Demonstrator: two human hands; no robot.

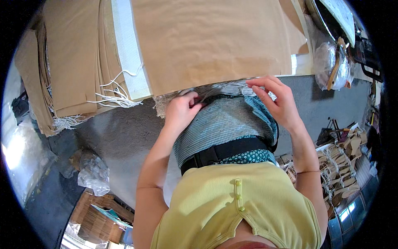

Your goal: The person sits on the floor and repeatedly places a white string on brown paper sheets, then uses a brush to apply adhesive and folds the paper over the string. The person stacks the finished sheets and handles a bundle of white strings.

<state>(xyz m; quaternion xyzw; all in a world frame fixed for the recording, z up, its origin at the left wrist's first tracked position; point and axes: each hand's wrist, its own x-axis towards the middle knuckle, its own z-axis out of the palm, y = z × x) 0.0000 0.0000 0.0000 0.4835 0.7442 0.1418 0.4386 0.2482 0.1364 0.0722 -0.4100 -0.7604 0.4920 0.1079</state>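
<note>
A large brown paper sheet (211, 41) lies flat on the table, its near edge in front of my body. Under that edge, at my lap, is a bundle of pale grey strands (224, 89) above my checked apron (232, 116). My left hand (180, 111) is at the bundle's left end, fingers curled in and thumb beside them; whatever they grip is hidden. My right hand (277, 97) hovers by the bundle's right end, thumb and forefinger stretched out with a gap between them. A fringed, beige edge (161, 106) hangs beside my left hand.
Stacked brown paper bags (70, 54) with white cords (118, 93) lie at the left. A pale strip (128, 45) runs between them and the sheet. Clear plastic wrap (325, 62) sits at the right table edge. Corded paper pieces (340, 170) are heaped at lower right.
</note>
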